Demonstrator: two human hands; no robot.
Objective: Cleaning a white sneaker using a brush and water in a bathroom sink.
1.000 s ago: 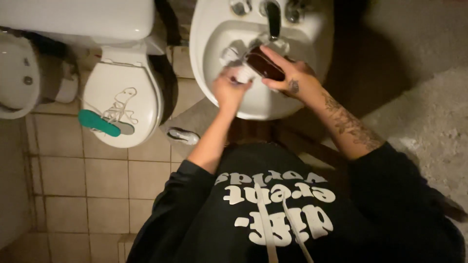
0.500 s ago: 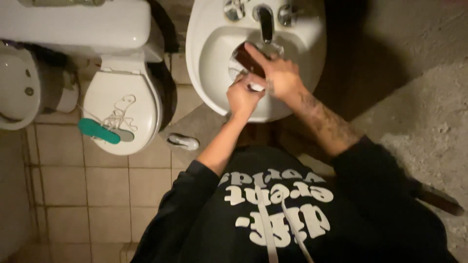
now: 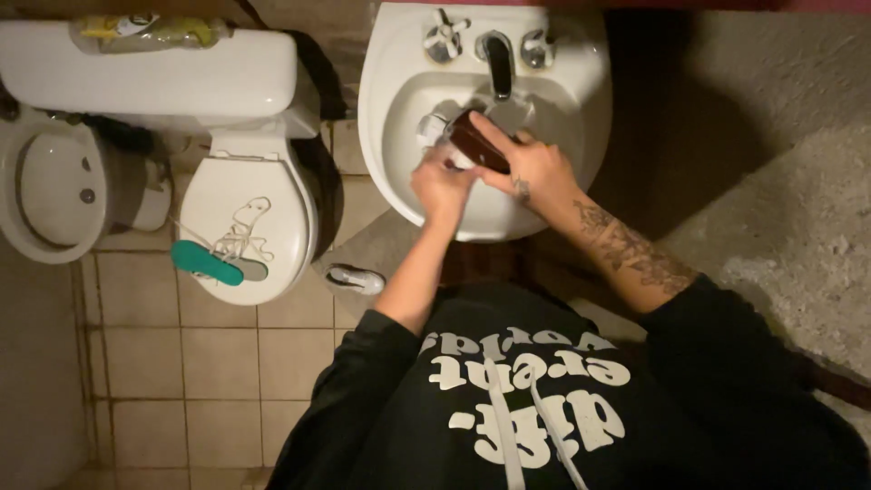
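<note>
Gripped in the right hand (image 3: 535,172), fingers wrapped along its length, is a dark brown shoe (image 3: 479,143), held over the basin of the white sink (image 3: 399,109) just under the tap (image 3: 498,56). Its long axis runs on a diagonal, from upper left near the drain area down to lower right into the palm; which end is the toe, hard to call. Left hand (image 3: 442,186) is bunched up tight against the shoe's near side, fingers curled onto something pale, and whether that is a cloth or foam, I cannot tell. The shoe's far end is partly lost behind white lumps in the bowl. Dim light here: beige floor tiles (image 3: 218,363), a closed toilet (image 3: 245,218) carrying a teal insole (image 3: 207,263) and loose white laces (image 3: 240,227), and a bidet (image 3: 50,186) cut off at the left edge.
</note>
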